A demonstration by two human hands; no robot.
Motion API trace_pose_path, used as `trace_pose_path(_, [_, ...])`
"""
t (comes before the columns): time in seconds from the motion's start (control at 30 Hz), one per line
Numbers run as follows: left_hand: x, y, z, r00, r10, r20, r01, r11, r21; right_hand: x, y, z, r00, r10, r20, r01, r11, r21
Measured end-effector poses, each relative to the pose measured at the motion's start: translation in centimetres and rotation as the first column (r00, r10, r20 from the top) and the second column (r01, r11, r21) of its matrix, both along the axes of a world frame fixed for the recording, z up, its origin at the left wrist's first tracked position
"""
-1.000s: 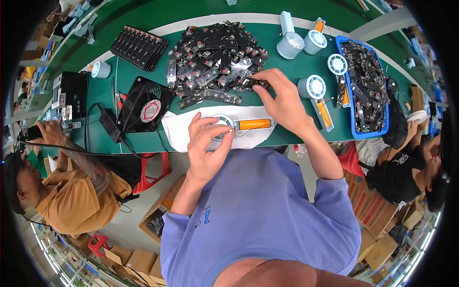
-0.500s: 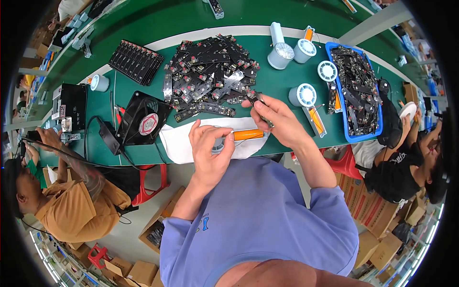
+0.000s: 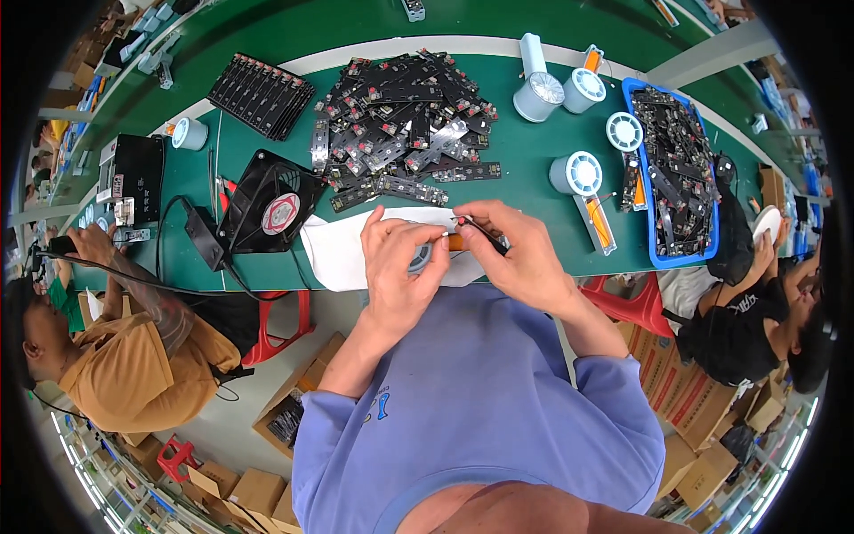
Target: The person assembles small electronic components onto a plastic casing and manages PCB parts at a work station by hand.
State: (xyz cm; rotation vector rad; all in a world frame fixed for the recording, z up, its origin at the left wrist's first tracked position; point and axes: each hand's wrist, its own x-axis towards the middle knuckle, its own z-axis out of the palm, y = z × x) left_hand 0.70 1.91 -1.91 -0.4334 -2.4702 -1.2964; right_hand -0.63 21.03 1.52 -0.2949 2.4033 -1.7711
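Note:
My left hand is closed around a light-blue fan housing, mostly hidden by the fingers. An orange cylindrical battery cell shows in its handle, between my two hands. My right hand pinches a narrow black circuit board over the handle's right end; whether the board touches it I cannot tell. Beneath both hands a white cloth lies along the table's near edge. Just beyond is a heap of black circuit boards with small red parts.
Light-blue fans stand on the right, beside a blue basket full of boards. To the left are a black square fan, stacked black boards and a black box. People sit on both sides.
My right hand has brought the circuit board left and down to the orange cell, close to my left hand. The left hand has shifted slightly right and still holds the housing.

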Motion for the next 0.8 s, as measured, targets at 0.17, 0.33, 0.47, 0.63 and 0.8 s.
trace_pose_path(0.17, [-0.1, -0.2, -0.4, 0.998, -0.012, -0.054, 0.012, 1.000, -0.002, 0.1, -0.2, 0.3, 0.999, 0.019, 0.048, -0.020, 1.000, 0.017])
trace_pose_path(0.33, [-0.1, 0.0, -0.2, 0.989, -0.019, -0.146, 0.006, 0.996, -0.091, 0.1, -0.6, 0.4, 0.999, -0.032, 0.003, 0.032, 0.999, 0.005])
trace_pose_path(0.47, [-0.1, 0.2, -0.4, 0.972, -0.020, -0.233, -0.030, 0.978, -0.208, 0.4, -1.2, 0.1, 0.997, -0.081, 0.009, 0.082, 0.996, -0.031])
trace_pose_path(0.63, [-0.3, 0.2, -0.1, 0.976, 0.001, -0.218, -0.043, 0.981, -0.187, 0.8, -1.1, -0.1, 0.996, -0.081, 0.048, 0.086, 0.989, -0.124])
trace_pose_path(0.8, [-0.7, 0.4, -0.1, 0.976, 0.013, -0.219, -0.050, 0.986, -0.161, 0.7, -0.2, -0.5, 0.989, -0.028, 0.148, 0.051, 0.987, -0.150])
